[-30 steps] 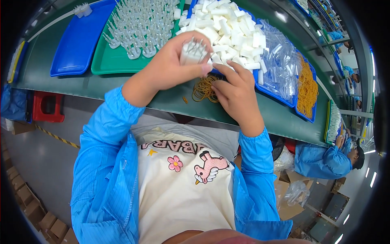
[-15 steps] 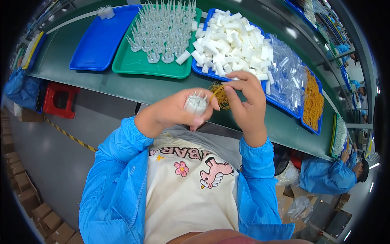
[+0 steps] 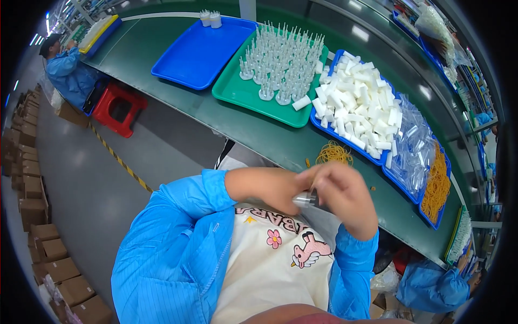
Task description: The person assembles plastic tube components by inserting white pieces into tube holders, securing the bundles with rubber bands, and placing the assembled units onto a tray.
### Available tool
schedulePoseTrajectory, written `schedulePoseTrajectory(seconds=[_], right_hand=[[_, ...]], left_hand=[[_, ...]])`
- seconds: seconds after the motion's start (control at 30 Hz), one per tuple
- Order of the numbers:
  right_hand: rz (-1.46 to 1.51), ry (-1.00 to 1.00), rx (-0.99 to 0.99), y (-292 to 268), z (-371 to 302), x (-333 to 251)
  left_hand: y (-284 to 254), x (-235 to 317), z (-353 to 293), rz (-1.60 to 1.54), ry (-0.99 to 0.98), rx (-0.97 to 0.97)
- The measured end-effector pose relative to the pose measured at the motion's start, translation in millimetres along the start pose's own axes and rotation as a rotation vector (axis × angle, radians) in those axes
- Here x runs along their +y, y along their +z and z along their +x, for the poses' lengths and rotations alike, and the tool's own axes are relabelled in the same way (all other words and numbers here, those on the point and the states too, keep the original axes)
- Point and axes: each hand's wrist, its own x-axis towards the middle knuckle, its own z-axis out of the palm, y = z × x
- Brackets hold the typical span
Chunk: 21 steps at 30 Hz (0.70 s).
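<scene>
Close to my chest, just off the near table edge, my left hand (image 3: 274,188) is closed around a small bundle of white and clear plastic pieces (image 3: 304,200). Only the bundle's end shows, its clear stems pointing right. My right hand (image 3: 346,195) is at that end, its fingers bent and blurred by motion; whatever they pinch is too unclear to name. Beyond my hands a loose heap of yellow rubber bands (image 3: 333,153) lies on the green table (image 3: 259,134).
Along the table stand a blue tray (image 3: 186,62) with two bundles, a green tray (image 3: 259,105) of upright stemmed pieces, and blue trays of white tubes (image 3: 356,102), clear sleeves (image 3: 410,151) and rubber bands (image 3: 435,189). Co-workers sit at both sides. A red stool (image 3: 120,108) stands left.
Both hands have come down from over the table edge toward my body. The bundle has turned, and its stems now point right. The view has shifted, too.
</scene>
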Motion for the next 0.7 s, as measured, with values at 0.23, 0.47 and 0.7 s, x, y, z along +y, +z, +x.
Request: schedulePoseTrajectory(seconds=[0.23,0.47,0.7], right_hand=[[-0.698,-0.090,-0.472,5.3,-18.0,-33.0],[1.007,-0.231,-0.446,-0.8,-17.8,82.1],[0.752,-0.029,0.070,32.6,-21.8,66.4]], left_hand=[[-13.5,-9.0,-23.7,-0.993,-0.007,0.126],[12.4,11.7,-39.1,-1.426,0.650,0.089],[-9.0,19.8,-41.0,-0.125,0.576,0.420]])
